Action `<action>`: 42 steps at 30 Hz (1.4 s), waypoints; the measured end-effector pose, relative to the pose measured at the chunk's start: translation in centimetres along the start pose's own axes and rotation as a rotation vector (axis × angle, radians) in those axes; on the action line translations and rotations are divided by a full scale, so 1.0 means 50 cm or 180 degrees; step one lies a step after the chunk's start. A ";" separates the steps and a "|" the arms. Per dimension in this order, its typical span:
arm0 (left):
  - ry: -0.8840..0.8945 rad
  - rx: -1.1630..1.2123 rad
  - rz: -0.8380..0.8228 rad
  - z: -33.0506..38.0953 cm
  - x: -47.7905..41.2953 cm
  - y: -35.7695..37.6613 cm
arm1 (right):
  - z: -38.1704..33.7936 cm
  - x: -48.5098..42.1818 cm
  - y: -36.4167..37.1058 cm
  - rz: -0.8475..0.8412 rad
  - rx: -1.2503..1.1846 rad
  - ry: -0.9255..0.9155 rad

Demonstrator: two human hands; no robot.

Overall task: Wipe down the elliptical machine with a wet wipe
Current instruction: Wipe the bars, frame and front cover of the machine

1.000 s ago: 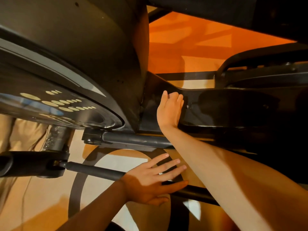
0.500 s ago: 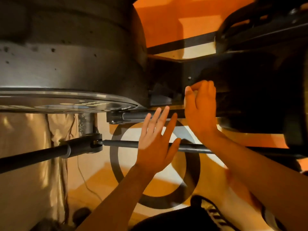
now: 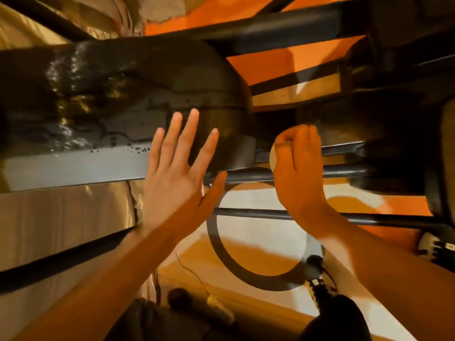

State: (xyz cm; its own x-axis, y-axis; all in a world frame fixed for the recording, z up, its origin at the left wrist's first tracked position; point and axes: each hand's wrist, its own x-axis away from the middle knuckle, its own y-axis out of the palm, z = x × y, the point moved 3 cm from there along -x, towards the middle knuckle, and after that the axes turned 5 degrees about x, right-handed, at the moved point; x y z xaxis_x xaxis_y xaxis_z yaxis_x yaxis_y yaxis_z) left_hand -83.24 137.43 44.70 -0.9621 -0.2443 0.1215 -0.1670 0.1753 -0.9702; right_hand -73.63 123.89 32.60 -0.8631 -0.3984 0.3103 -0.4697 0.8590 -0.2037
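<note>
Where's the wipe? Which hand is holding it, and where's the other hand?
wet wipe [image 3: 272,156]: head view, on the white edge poking out of the grip.
right hand [image 3: 299,173]: head view, on the back of the hand, which is curled round the wipe.
left hand [image 3: 176,178]: head view, on the back of the open hand.

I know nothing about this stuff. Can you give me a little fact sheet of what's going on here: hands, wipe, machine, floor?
Left hand: open, fingers spread, in front of the housing; contact unclear
Right hand: fingers curled round the wipe, in front of the upper bar
Wipe: white, mostly hidden in the fist
Housing: dark, rounded, speckled
Lower bar: passes behind the right wrist
Floor: orange, with a dark ring
</note>
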 end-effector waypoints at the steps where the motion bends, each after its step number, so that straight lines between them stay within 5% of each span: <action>1: -0.0020 -0.0099 -0.0036 -0.026 -0.007 -0.015 | -0.019 -0.009 0.010 0.0087 -0.0053 0.0025; 8: 0.0194 -0.0393 -0.0211 -0.180 -0.059 -0.039 | -0.114 -0.083 0.112 0.0098 -0.0060 0.0251; 15: 0.0651 -0.0535 -0.0206 -0.278 -0.118 -0.031 | -0.190 -0.160 0.171 0.0906 0.0119 -0.0251; 21: 0.0802 -0.0229 -0.0151 -0.286 -0.118 -0.021 | -0.181 -0.122 0.217 0.0777 0.0777 -0.1051; 26: 0.0772 -0.0366 -0.0275 -0.284 -0.117 -0.018 | -0.157 -0.063 0.228 0.0014 0.1347 -0.1117; 29: 0.0772 -0.0349 -0.0292 -0.280 -0.119 -0.018 | -0.152 -0.110 0.219 -0.0259 0.1275 -0.0629; 33: 0.0699 -0.0391 -0.0435 -0.278 -0.123 -0.020 | -0.154 -0.260 0.197 -0.0573 -0.0209 0.1318; 40: 0.0630 -0.0341 -0.0520 -0.274 -0.126 -0.023 | -0.250 -0.155 0.222 -0.0916 0.0943 -0.1190; 42: 0.0639 -0.0299 -0.0508 -0.273 -0.125 -0.023 | -0.224 -0.173 0.214 -0.0818 0.1007 -0.1173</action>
State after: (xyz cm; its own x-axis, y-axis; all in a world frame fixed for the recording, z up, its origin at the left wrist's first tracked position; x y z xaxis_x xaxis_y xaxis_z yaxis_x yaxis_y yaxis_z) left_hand -80.00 151.79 47.90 -0.9439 -0.0836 0.3195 -0.3303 0.2397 -0.9129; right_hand -69.13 140.10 38.16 -0.6943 -0.7178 0.0527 -0.6578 0.6031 -0.4512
